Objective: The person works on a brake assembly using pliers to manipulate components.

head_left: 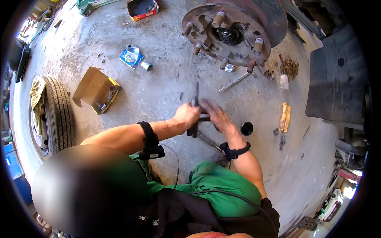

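My left hand is closed around a long, narrow dark piece held above the floor; its exact kind is unclear. The piece stands out past the fist at both ends. Against its right side is my right hand, darkened with grime and smeared by motion, so its finger grip cannot be made out. Beneath the hands a metal bar slants toward my green-clothed knee. Ahead and to the right is a rusty wheel hub with several studs and a greasy black centre.
An open cardboard box and a tyre stand left. A blue packet and red tray lie farther off. On the right are a steel rod, a black cup, a yellow-brown wrapper and a dark mudflap.
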Available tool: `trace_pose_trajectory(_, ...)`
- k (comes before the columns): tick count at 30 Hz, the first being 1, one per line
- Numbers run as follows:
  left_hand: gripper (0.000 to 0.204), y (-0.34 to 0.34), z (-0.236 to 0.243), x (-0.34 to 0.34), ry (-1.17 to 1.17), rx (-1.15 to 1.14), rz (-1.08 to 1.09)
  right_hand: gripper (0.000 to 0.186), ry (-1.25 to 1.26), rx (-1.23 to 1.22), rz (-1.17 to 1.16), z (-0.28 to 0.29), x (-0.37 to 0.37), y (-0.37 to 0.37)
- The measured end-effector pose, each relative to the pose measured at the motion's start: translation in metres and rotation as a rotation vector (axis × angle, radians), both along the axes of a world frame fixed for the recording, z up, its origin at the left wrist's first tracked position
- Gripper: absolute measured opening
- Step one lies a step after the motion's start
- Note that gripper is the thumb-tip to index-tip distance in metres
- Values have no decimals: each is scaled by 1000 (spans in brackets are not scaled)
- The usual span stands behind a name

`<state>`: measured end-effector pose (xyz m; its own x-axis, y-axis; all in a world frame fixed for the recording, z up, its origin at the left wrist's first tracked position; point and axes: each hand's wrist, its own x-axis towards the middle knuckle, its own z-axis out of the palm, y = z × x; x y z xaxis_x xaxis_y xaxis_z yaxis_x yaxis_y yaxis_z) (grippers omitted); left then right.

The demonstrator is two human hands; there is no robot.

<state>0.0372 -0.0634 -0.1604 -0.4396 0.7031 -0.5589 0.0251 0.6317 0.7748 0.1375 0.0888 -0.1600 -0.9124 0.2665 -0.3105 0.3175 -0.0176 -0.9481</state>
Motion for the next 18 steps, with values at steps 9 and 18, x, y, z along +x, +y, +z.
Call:
trace_pose_trajectory(9,13,12,80,-11,-182,400,51,32,-50,-426,9,74,31,10)
trace_pose_trajectory(18,15,15,56,-3,673,799,-242,27,165,-66,-82,45,59,1)
